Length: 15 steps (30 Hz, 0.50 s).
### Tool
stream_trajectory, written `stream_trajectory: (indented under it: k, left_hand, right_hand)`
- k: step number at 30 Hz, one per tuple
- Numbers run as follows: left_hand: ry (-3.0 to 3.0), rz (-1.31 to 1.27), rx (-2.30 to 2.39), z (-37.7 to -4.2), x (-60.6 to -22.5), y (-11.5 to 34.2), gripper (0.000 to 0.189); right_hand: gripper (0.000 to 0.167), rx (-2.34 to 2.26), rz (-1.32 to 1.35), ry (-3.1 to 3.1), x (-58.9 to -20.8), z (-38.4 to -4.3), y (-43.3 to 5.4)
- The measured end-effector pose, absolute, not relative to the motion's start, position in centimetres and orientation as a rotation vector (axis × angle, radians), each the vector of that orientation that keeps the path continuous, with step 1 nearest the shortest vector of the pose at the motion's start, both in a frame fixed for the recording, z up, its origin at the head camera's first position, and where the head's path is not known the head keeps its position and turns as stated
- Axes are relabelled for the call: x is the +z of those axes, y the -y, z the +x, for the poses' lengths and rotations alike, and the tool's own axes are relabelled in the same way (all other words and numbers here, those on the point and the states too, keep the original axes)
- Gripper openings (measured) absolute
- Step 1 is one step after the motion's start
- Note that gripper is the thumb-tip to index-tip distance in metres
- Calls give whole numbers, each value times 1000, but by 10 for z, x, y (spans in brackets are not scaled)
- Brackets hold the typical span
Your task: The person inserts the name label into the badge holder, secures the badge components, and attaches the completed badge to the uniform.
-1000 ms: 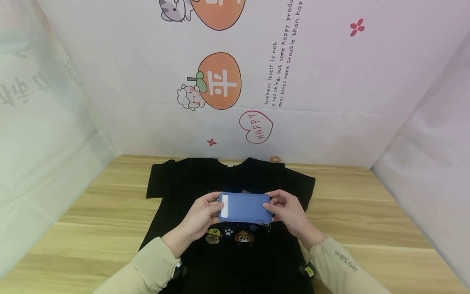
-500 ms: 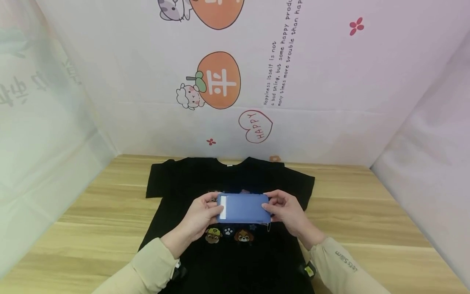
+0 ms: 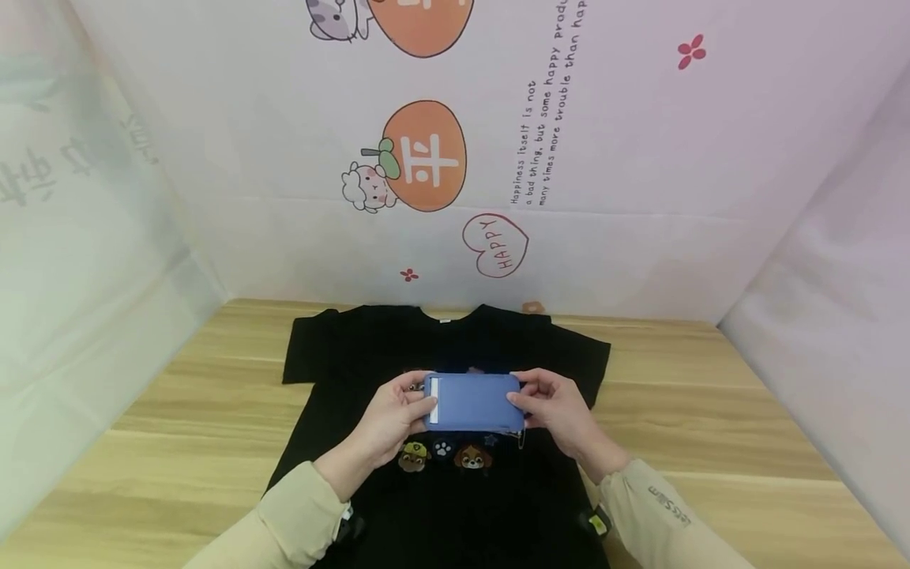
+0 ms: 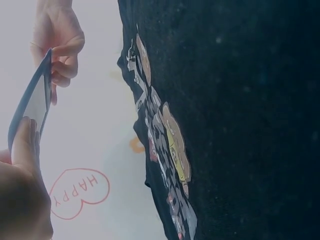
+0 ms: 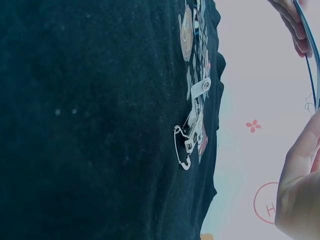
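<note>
Above a black T-shirt, both hands hold up a flat blue card holder by its short ends. A white strip shows along its left end. My left hand grips that end, thumb on the front at the strip. The right hand pinches the opposite end between thumb and fingers. A metal clip with a safety pin shows in the right wrist view; from above, the pin appears just under the holder's lower right corner. In the left wrist view the holder is seen nearly edge-on.
The T-shirt lies spread on a wood-grain table, with cartoon dog patches on its chest. Behind stands a white printed cloth wall with orange fruit drawings and lettering. White cloth sides close in left and right.
The holder stays at about the same spot, shifting slightly left and then back. The white strip looks a little narrower than a second ago. Both hands keep their grip.
</note>
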<state>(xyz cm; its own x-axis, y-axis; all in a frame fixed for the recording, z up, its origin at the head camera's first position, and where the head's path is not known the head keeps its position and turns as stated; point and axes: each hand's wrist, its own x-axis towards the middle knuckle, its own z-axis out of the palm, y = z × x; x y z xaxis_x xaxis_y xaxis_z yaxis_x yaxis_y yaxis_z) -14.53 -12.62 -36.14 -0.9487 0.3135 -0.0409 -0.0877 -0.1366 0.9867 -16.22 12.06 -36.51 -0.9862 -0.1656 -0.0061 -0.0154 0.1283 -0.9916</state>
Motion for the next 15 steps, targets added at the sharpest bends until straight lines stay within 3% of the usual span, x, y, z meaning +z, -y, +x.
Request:
stream_trajectory:
  k: [15]
  left_hand:
    - [-1823, 302, 2174, -144, -363, 124, 42]
  right_hand:
    - [38, -1973, -158, -2276, -369, -163, -119]
